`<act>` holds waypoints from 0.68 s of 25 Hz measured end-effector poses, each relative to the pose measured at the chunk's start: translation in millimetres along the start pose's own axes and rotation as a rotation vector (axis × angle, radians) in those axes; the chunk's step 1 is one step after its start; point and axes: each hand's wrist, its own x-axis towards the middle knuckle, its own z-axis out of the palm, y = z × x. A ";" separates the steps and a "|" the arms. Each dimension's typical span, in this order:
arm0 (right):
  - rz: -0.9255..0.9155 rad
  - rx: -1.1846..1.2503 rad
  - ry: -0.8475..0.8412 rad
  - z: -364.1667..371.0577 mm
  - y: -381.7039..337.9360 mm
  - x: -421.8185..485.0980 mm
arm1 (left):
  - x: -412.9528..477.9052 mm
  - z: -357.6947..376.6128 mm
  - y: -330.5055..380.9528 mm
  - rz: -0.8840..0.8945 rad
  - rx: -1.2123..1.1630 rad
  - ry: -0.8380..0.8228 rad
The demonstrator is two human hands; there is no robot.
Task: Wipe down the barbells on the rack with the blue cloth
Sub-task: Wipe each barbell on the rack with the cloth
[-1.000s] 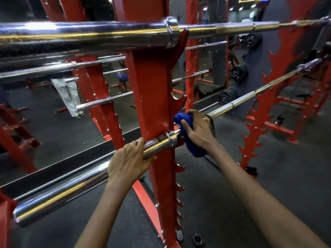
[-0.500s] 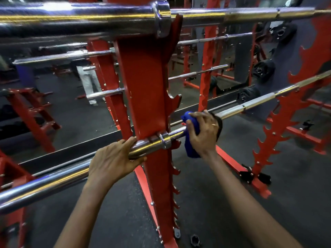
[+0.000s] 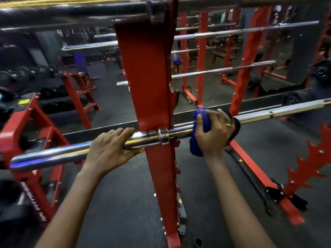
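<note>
Grips long chrome steel barbell (image 3: 53, 154) with left hand (image 3: 111, 149) beside red steel rack upright (image 3: 148, 77); clutches crumpled blue cloth (image 3: 196, 147) around the shaft with right hand (image 3: 215, 133).

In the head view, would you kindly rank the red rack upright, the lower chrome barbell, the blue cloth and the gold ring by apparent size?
1. Red steel rack upright.
2. Lower chrome barbell, a close second, since nearness enlarges its left end.
3. Blue cloth.
4. Thin gold ring.

Dark rubber floor (image 3: 125, 203), wall mirror (image 3: 107, 108) behind, dim gym lighting
</note>
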 end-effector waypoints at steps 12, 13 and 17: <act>0.719 0.788 0.258 17.2 -62.6 -40.2 | 7.3 -10.6 8.4 -0.125 0.026 -0.040; 0.860 0.903 0.307 16.7 -71.3 -34.7 | 7.5 -11.3 8.7 -0.120 0.024 -0.039; 1.227 1.325 0.144 7.2 -66.6 -44.4 | 7.8 -11.3 8.0 -0.109 0.031 -0.051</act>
